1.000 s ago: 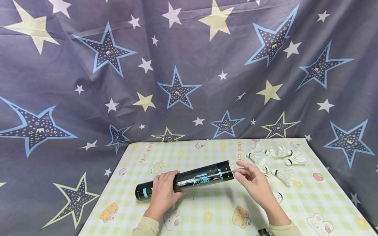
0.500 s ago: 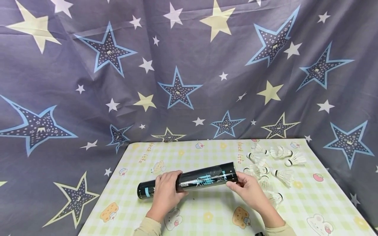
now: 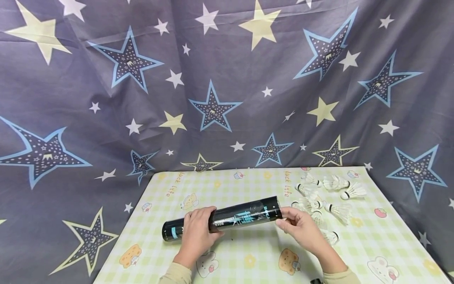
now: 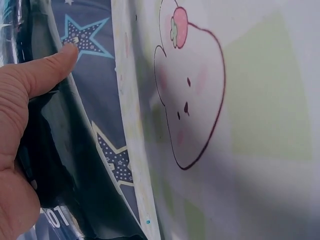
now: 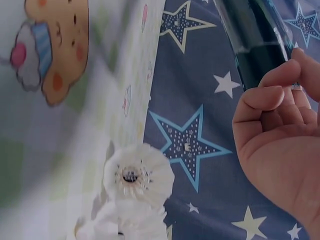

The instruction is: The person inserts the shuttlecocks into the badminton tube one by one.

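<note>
A long black shuttlecock tube [image 3: 244, 214] with blue lettering lies slanted across the middle of the head view, its right end raised. My left hand [image 3: 198, 230] grips it left of the middle; in the left wrist view the thumb [image 4: 52, 70] lies along the dark tube wall [image 4: 75, 145]. At the tube's right end is my right hand [image 3: 301, 228], thumb and fingertips right at the rim. The right wrist view shows the fingers [image 5: 260, 102] bent across that end [image 5: 262, 60], hiding its mouth. I cannot tell whether they pinch anything there.
Several white feather shuttlecocks [image 3: 338, 213] lie scattered on the right side of the table, close beyond my right hand. A green-checked cloth [image 3: 248, 246] covers the table. Behind its back edge hangs a dark star-patterned curtain [image 3: 220, 146]. A small black object [image 3: 315, 281] shows at the bottom edge.
My right hand has come in from just off the tube's right end to its rim. The tube shifted slightly right, then back left, and its right end now sits slightly lower. The left hand keeps its grip.
</note>
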